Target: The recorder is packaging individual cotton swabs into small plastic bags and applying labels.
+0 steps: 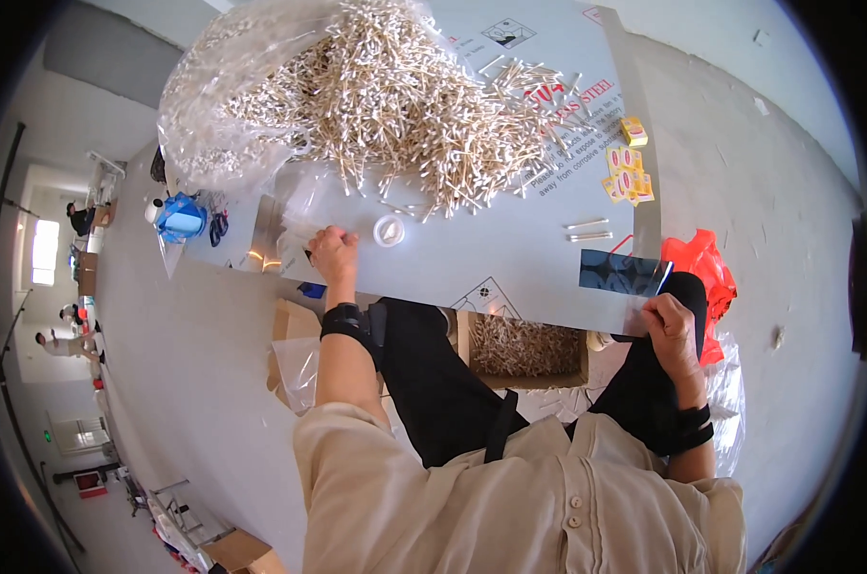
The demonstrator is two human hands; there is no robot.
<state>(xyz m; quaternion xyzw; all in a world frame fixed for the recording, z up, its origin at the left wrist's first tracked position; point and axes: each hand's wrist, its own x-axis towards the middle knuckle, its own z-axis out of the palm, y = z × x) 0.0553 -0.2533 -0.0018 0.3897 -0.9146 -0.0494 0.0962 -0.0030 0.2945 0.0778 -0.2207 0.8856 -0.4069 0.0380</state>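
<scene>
My left hand (pixel 333 253) is closed, fingertips down on the table near a stack of clear plastic bags (pixel 302 196). Whatever it pinches, if anything, is too small to make out. Just right of it stands a small round white container (pixel 389 231). My right hand (pixel 673 325) is curled at the table's front right edge, beside a dark, shiny blue-black sheet (pixel 623 274); what lies in its fingers is hidden. A large heap of cotton swabs (pixel 424 105) covers the far middle of the table (pixel 453 273). Two loose cotton swabs (pixel 589 230) lie apart from the heap, at right.
Small yellow boxes (pixel 629 174) sit at the right edge. A big clear bag (pixel 233 96) of swabs, a blue-wrapped item (pixel 181 218) and scissors (pixel 219 228) are at left. Below the table stands a cardboard box (pixel 587 368) of swabs; a red bag (pixel 706 277) hangs at right.
</scene>
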